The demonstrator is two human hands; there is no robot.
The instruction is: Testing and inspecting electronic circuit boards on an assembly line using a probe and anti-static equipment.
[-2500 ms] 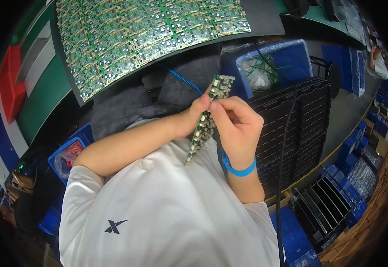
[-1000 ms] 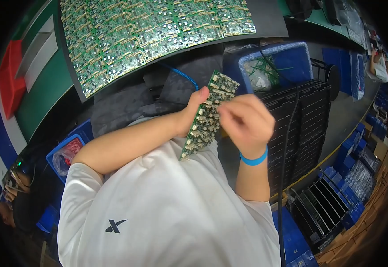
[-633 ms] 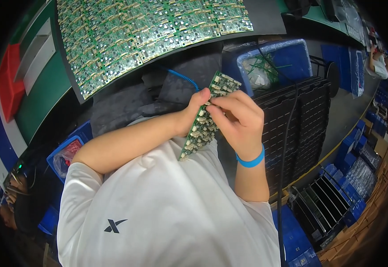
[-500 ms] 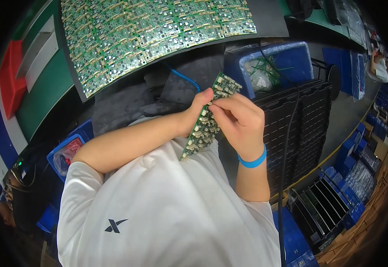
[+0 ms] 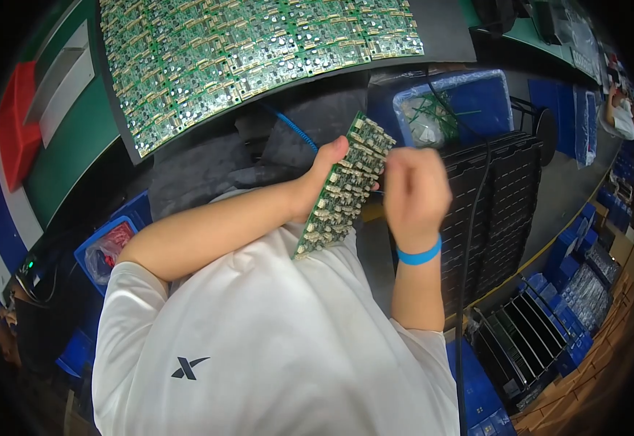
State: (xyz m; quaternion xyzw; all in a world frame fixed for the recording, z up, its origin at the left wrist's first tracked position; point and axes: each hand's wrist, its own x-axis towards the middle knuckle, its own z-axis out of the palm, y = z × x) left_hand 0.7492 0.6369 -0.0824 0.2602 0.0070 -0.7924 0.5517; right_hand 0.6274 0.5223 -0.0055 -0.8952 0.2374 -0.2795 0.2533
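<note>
"Any way through for that right hand [image 5: 416, 189]?"
"Downward, maybe: there's a gap between its forearm and the white shirt [image 5: 273, 327]."
"And out to the right?"
"A black cable [image 5: 461, 327] hangs there, black trays [image 5: 506, 211] behind it."
"Leftward?"
"The circuit panel [image 5: 339, 200] stands tilted right beside it, and the left hand [image 5: 320, 171] grips the panel's far edge. Blur hides whether the fingers touch."

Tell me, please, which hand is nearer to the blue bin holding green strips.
Right. The right hand is just below the blue bin in the picture; the left hand is farther off to the bin's lower left, holding a circuit board.
</note>
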